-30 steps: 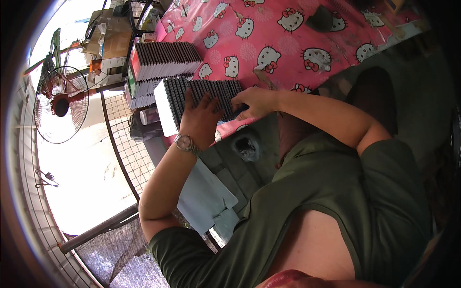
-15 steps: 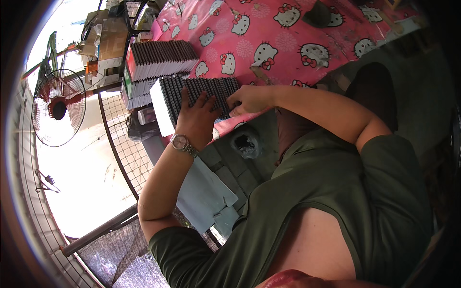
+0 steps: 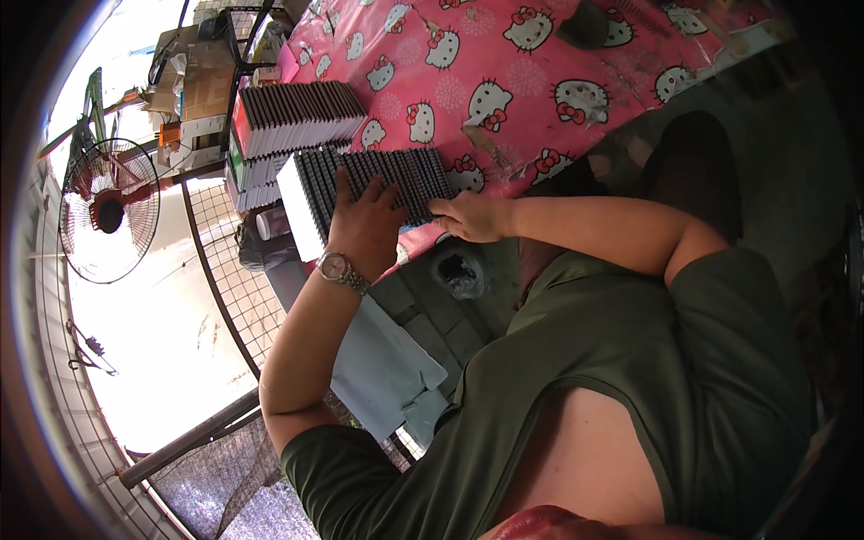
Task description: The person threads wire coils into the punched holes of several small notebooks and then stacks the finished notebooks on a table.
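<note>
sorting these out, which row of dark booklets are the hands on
The near row of booklets at the table's edge; both hands rest on it. The far row behind sits untouched.

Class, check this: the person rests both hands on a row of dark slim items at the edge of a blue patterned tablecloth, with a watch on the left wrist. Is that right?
Not quite. The head view shows the tablecloth is pink, with a cartoon-cat pattern, not blue. The rest holds: left hand and right hand rest on the row of dark slim items, watch on the left wrist.

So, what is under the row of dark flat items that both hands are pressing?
The row of dark flat items lies on a white tray, on the pink cartoon-cat tablecloth. The left hand and right hand cover parts; the table underneath is hidden.
</note>
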Action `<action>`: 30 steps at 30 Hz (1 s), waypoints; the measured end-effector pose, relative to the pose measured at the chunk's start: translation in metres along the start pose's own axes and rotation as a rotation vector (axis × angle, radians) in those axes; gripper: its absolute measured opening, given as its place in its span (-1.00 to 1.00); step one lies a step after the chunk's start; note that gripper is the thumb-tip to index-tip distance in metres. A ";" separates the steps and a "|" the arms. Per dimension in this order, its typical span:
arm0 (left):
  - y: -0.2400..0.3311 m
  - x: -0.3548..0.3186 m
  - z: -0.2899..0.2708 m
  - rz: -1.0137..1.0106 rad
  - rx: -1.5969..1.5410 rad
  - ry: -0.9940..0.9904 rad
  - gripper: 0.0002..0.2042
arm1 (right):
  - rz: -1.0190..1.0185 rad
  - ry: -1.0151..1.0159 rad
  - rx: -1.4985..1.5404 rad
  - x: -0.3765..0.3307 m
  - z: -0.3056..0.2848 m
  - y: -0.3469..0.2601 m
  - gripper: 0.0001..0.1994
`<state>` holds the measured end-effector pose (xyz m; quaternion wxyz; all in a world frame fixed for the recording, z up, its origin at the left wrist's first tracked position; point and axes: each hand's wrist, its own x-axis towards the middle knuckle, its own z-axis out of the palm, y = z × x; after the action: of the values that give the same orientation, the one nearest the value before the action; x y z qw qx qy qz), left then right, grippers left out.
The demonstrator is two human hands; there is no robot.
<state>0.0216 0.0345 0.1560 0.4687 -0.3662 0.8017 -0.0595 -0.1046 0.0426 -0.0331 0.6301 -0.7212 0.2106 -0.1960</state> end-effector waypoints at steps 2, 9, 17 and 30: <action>0.002 0.003 -0.005 -0.006 0.006 -0.045 -0.65 | -0.028 0.046 0.052 0.001 0.002 0.006 -0.65; 0.006 0.007 0.013 0.035 0.039 0.038 -0.59 | -0.268 0.264 -0.315 0.003 -0.011 0.027 -0.62; 0.005 0.007 0.005 0.007 0.032 -0.065 -0.48 | 0.026 -0.075 0.018 0.014 -0.025 0.009 -0.61; 0.002 0.007 0.011 0.042 0.007 0.030 -0.60 | -0.165 0.128 -0.262 0.012 -0.019 0.017 -0.65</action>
<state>0.0267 0.0343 0.1442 0.4591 -0.3468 0.8159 -0.0576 -0.1062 0.0178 -0.0474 0.4979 -0.7981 0.2141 -0.2634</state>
